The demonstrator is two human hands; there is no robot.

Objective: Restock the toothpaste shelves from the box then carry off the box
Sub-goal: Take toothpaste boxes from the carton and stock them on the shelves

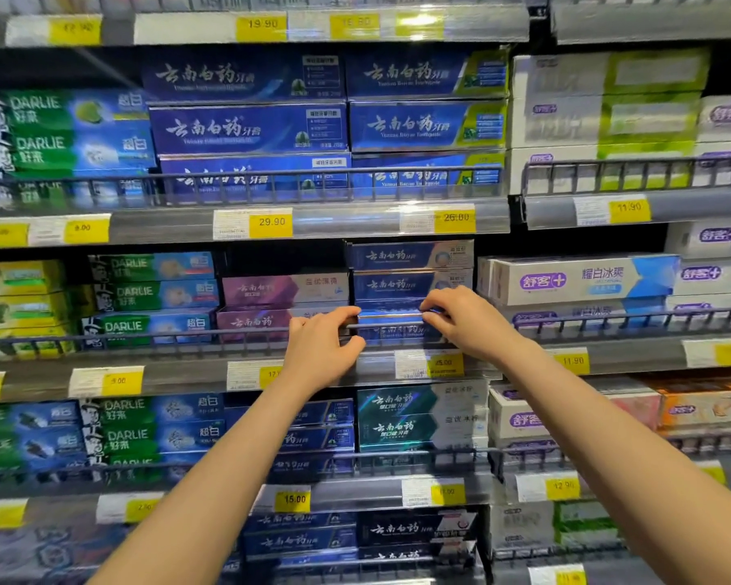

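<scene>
Shelves (355, 365) ahead: both hands (321, 344) pinch one blue toothpaste carton's (391, 316) ends.

Shop aisle, toothpaste section. Tiered shelves (355, 223) with wire front rails (245, 176) carry stacked toothpaste cartons (245, 128) sorted by brand. Yellow price tags (271, 223) such as 29.90 and 15.00 sit in clear strips along each shelf edge.

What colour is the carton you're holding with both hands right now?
Dark blue, with a glossy top edge; the carton shows best in the head view.
</scene>
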